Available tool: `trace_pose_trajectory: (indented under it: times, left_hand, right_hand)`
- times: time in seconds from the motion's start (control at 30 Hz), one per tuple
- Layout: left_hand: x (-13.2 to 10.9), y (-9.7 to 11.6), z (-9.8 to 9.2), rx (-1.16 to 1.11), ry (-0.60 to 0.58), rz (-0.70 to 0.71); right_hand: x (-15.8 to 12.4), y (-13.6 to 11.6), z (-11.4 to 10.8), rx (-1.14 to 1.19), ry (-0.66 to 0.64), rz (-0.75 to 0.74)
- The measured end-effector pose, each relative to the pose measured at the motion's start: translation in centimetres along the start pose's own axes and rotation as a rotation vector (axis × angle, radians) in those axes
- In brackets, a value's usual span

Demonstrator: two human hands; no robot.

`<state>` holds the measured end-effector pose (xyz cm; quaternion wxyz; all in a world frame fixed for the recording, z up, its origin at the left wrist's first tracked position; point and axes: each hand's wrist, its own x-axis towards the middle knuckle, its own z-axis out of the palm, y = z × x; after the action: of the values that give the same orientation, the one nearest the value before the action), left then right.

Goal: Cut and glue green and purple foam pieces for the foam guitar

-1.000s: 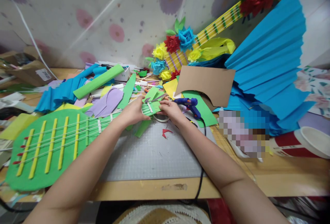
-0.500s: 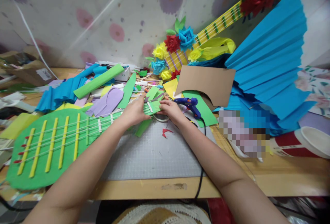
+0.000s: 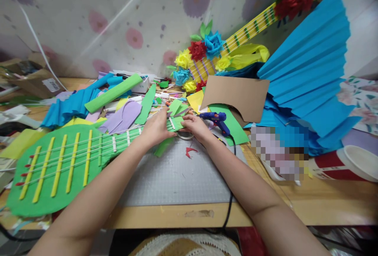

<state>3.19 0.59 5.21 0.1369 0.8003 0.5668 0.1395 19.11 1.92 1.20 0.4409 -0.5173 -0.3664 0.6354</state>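
Gripping the green paper guitar (image 3: 78,153) at its neck, both hands are busy here: the left hand (image 3: 158,128) closes around the strung neck, thumb on the near side, while the right hand (image 3: 197,127) pinches the very tip between thumb and fingers. Guitar's body lies out to the left, round end near the table's front edge. Over to the lettering now: a white label (image 3: 50,85) sits on the cardboard box (image 3: 34,79) far left, its dark characters too blurred to read, and the red-and-white cup (image 3: 333,164) at right carries small print, also illegible. Down below, a grey gridded cutting mat (image 3: 177,177) covers part of the wooden table (image 3: 325,201), red scraps (image 3: 190,152) scattered on it, a blue glue gun (image 3: 217,118) just beyond the right hand. Behind it all, flower-printed sheeting (image 3: 118,16) backs a yellow guitar (image 3: 245,30) decked with paper roses
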Motion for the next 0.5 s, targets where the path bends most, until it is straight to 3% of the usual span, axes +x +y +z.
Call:
trace_pose_trajectory:
  times: [0.5]
  left_hand:
    - [0.59, 0.73, 0.35, -0.002, 0.01, -0.006]
  right_hand:
    - [-0.12, -0.06, 0.14, -0.002, 0.019, 0.008]
